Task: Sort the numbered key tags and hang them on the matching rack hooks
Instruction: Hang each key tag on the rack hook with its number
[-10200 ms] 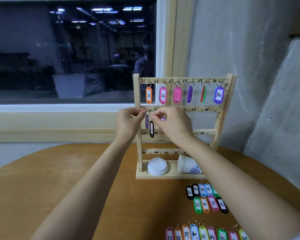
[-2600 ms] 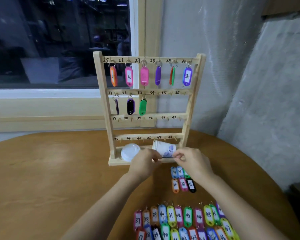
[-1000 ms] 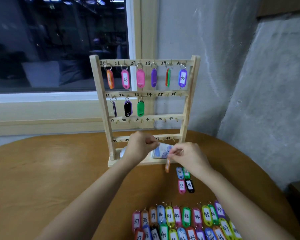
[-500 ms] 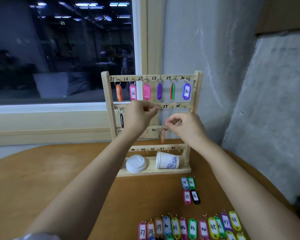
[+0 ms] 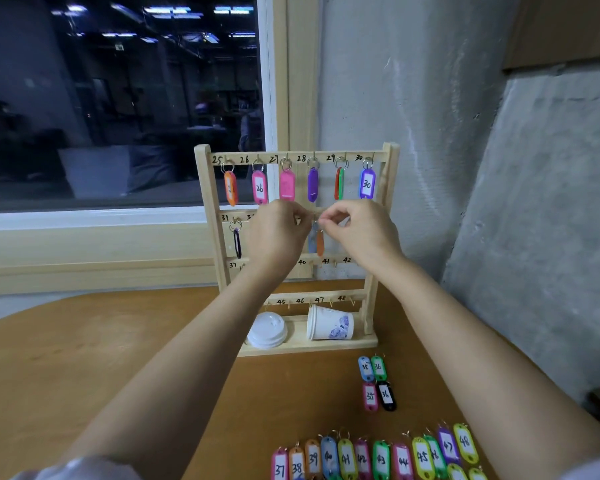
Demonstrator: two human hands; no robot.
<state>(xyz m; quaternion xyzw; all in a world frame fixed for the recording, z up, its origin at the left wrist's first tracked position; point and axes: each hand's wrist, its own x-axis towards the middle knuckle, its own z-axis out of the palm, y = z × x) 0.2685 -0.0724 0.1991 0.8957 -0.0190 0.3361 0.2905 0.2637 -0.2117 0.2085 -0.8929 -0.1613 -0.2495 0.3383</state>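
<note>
Table (image 5: 101, 375) carries the lot. The rack (image 5: 207, 188) is stood at its far edge by the wall, with the top rail filled 25–30 and the second rail being worked. Both hands are raised to the middle of that rail, so the marks and hooks there are hidden. Left hand (image 5: 278, 233) is curled, its fingertips closed just beside the right's. What it grips cannot be told. Right hand (image 5: 359, 230) is pinched shut directly above the orange tag (image 5: 320, 243), so the tag is judged to be held by its ring. The tag hangs edge-on below those fingertips, between the two hands and clear of the rail beneath. Its number is unreadable. A pale blue tag (image 5: 312, 239) is seen right against it on the left. Four loose tags (image 5: 376, 382), marked 35 and 36, are laid near the rack base, and a 37–48 row (image 5: 378, 459) at the near edge. Step is judged to be seating the ring on a second-rail hook. The number should be checked against the rail mark first. The ring should then be presented square to the hook tip, lifted over and lowered until seated. Release is advised only once the weight is taken by the hook. The rack looks light, so side load should be kept off it.
</note>
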